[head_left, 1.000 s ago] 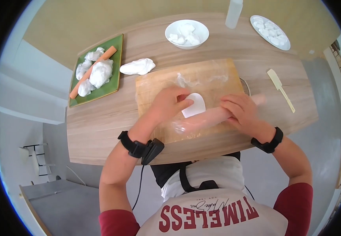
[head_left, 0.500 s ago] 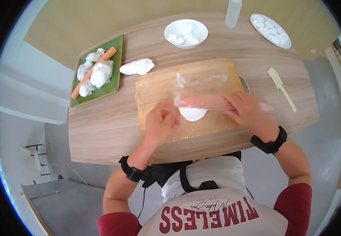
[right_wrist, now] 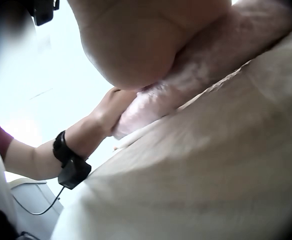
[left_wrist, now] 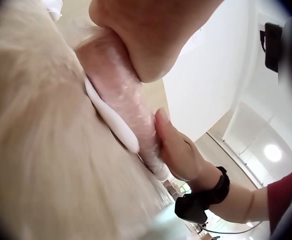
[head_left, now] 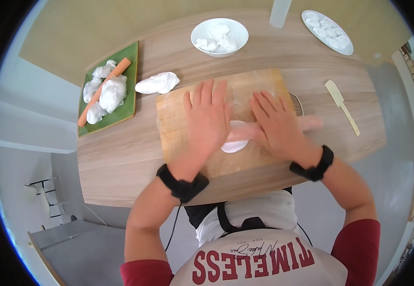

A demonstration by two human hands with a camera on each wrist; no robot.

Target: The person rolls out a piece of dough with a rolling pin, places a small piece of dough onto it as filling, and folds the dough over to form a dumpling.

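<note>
A pink rolling pin [head_left: 243,131], wrapped in clear film, lies across a flat white round of dough [head_left: 234,146] on the film-covered wooden board [head_left: 178,143]. My left hand [head_left: 208,117] presses on the pin's left end, its fingers straight and pointing away from me. Further right, my right hand [head_left: 279,124] lies flat over the pin, fingers also extended, and the pin's right end sticks out past it. In the left wrist view the dough [left_wrist: 113,120] shows as a thin white edge under the pin [left_wrist: 121,85].
A wrapped white lump [head_left: 158,83] lies beyond the board's left corner, beside a green tray [head_left: 130,102] with wrapped lumps and an orange stick. A white bowl [head_left: 220,51], a bottle [head_left: 279,13] and a plate of white pieces [head_left: 307,19] stand behind. A cream spatula [head_left: 336,95] lies right.
My left hand first held the dough's edge, then drew back from it; now it lies flat on the pin. My right hand has gone from gripping the pin to pressing it with straight fingers.
</note>
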